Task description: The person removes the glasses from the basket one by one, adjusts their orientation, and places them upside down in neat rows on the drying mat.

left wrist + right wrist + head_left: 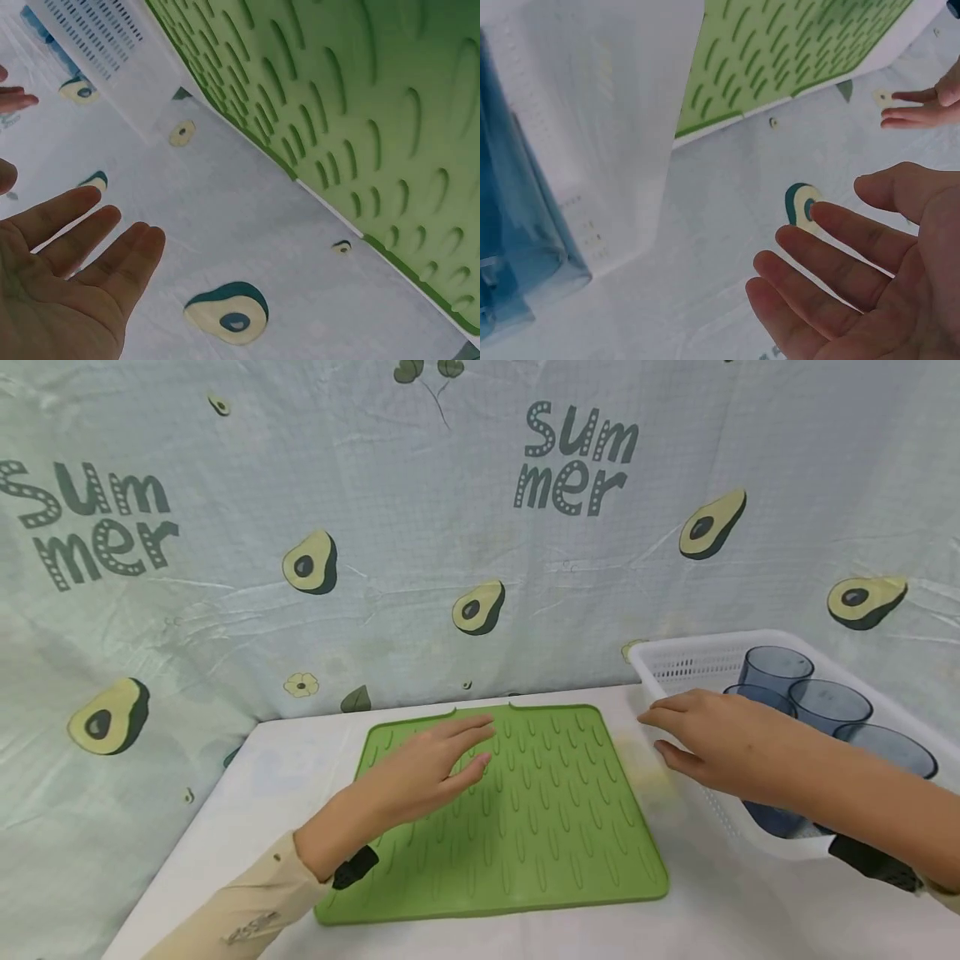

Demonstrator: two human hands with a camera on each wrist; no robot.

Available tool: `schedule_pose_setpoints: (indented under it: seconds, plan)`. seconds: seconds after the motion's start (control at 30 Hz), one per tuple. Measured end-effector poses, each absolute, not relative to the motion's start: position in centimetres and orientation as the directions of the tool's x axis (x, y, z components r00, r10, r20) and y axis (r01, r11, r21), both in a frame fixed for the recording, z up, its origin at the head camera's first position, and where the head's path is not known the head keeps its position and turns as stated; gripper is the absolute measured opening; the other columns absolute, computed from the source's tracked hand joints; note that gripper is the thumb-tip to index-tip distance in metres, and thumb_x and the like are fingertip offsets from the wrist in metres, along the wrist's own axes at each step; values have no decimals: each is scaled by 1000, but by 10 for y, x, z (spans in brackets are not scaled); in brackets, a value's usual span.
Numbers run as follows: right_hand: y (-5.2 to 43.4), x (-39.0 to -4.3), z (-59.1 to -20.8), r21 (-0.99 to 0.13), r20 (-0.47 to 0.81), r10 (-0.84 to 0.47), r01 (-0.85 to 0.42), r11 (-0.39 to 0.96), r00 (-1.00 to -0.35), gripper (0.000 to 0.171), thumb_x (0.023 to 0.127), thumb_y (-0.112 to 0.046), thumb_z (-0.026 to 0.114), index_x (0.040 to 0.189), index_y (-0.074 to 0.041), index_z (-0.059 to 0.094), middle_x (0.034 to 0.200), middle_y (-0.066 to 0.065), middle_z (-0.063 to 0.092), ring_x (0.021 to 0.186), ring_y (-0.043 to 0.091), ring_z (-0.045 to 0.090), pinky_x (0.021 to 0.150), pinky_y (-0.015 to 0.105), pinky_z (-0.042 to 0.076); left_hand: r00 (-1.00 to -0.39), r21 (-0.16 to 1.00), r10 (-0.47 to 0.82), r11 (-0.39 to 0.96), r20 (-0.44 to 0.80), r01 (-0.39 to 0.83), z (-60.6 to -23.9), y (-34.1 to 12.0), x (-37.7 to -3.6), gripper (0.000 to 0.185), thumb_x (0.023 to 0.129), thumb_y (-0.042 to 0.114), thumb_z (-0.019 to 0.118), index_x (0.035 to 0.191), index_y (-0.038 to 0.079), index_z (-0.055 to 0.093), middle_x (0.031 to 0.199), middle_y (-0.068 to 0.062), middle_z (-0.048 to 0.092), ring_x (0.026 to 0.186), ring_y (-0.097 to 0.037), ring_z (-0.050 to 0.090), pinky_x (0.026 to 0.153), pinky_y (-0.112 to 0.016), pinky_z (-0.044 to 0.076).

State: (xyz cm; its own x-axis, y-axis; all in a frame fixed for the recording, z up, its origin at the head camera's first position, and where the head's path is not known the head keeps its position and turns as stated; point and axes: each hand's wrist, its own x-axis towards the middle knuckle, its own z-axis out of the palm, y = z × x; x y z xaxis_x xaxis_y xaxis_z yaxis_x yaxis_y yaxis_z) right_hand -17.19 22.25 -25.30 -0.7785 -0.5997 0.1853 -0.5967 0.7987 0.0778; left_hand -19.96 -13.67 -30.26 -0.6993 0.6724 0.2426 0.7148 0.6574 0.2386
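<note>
Hovering flat-fingered over the green mat (517, 810), the left hand (420, 772) holds nothing — right hand (712, 735), fingers relaxed, nears the white basket (675, 664) of blue cups (828, 703).

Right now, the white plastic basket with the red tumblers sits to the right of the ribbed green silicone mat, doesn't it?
Not quite: the tumblers are translucent blue, not red, as the head view shows. The white plastic basket does sit right of the ribbed green silicone mat.
</note>
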Motion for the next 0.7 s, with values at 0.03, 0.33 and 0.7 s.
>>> schedule_pose_setpoints:
  seconds: [0.03,0.33,0.7]
  plan:
    - [224,-172,-251,90,186,-599,-593,800,-779,32,94,-16,72,124,-6,69,121,10,70,101,31,69,75,45,59,-688,238,684,646,242,725,-301,-134,-200,48,109,33,48,149,8,52,156,-8,46,143,-28,45,114,-49,41]
    - [247,-177,-233,140,156,-550,-533,835,-821,34,94,-20,73,126,-10,69,124,11,69,111,37,66,83,53,57,-609,236,762,565,218,791,-295,-109,-202,46,109,33,46,148,9,51,153,-7,49,143,-25,44,116,-45,39]
    - [270,-191,-215,172,96,-467,-448,877,-879,42,96,-28,72,134,-12,65,122,19,70,111,42,65,88,61,53,-587,329,805,534,82,779,-295,-80,-200,48,109,35,43,153,16,45,160,0,40,148,-19,35,120,-40,34]
